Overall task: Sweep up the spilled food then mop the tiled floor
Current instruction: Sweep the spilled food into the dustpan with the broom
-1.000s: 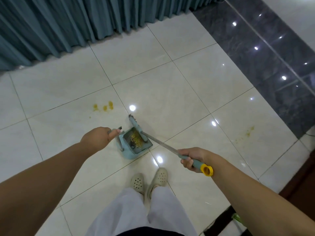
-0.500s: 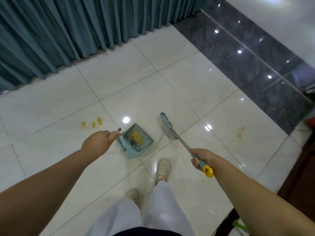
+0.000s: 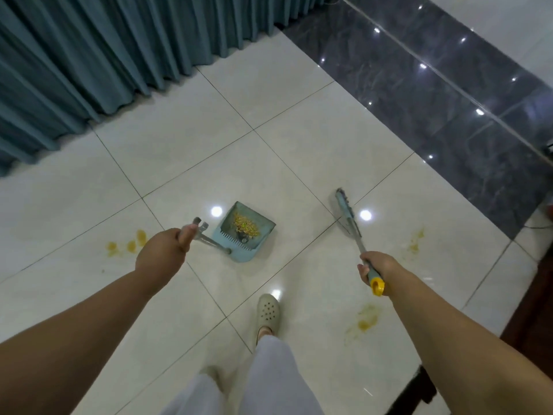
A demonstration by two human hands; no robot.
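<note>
- Left hand (image 3: pixel 163 253) grips the dustpan (image 3: pixel 244 232) handle; swept food (image 3: pixel 245 227) lies in the pan.
- Right hand (image 3: pixel 375 266) grips the broom (image 3: pixel 348 218), beside the pan.
- Yellow stains (image 3: pixel 365 320) mark the tiled floor (image 3: pixel 185 163).

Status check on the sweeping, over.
Left hand grips dustpan handle, right hand grips broom. Food in dustpan. Yellow stains left on tiles. Nothing in the way.

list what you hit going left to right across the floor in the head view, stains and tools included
yellow stains near the left hand → left hand → dustpan with swept food → broom head → right hand → faint yellow smear
</note>
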